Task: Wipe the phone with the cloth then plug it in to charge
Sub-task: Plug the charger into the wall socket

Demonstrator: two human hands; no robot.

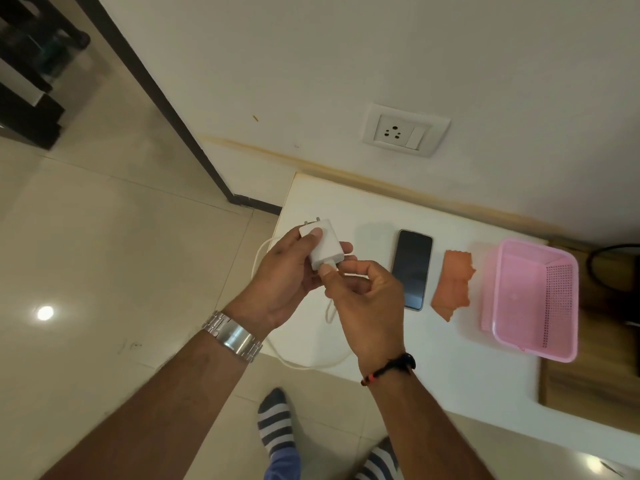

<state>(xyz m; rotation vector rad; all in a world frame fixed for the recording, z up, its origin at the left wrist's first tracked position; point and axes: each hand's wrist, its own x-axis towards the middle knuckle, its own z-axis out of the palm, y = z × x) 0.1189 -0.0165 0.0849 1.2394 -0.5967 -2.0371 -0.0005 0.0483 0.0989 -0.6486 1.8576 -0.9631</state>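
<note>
white charger [323, 245] sat gripped in my left hand [282, 277] at frame centre, my right hand [367, 299] fingers pinching its cable [298, 362] plug. right of them the phone [412, 270] lay face-up on the bench [450, 372], orange cloth [453, 284] just beside it.

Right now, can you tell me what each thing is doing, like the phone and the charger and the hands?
Phone: flat on the white table, screen dark, no cable in it.
Orange cloth: lying crumpled beside the phone, not held.
Charger: held in the left hand, pins up, not in the socket.
Cable: loose, its end pinched by the right hand at the charger.
Wall socket: nothing plugged in.
Pink basket: on the table, looks empty.
</note>
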